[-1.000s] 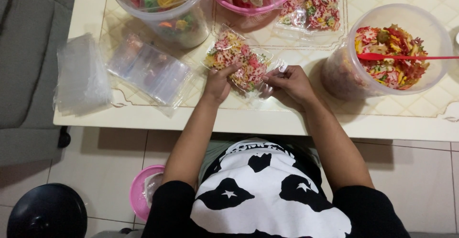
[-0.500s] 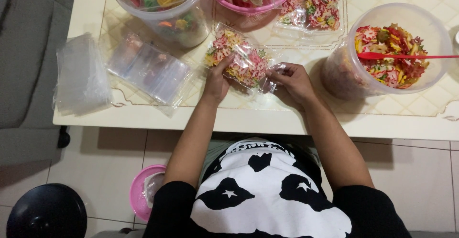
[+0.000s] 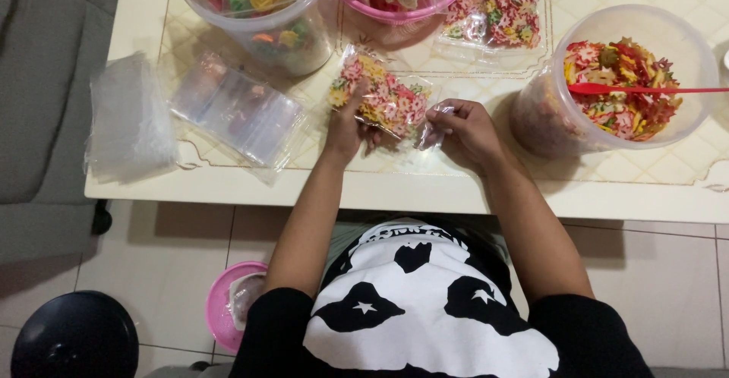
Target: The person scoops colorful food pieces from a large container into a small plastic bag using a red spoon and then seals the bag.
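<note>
Both hands hold one small clear bag of colourful crackers [image 3: 382, 101] just above the worktop [image 3: 425, 188]: the left hand [image 3: 347, 126] grasps its side, and the right hand [image 3: 465, 131] pinches its open end closed. Near the right hand stands a clear tub of crackers [image 3: 607, 97] with a red spoon [image 3: 645, 89].

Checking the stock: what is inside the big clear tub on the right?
The clear tub holds mixed coloured crackers, red, yellow and green, with a red spoon lying on top. The top layer hides what lies deeper.
</note>
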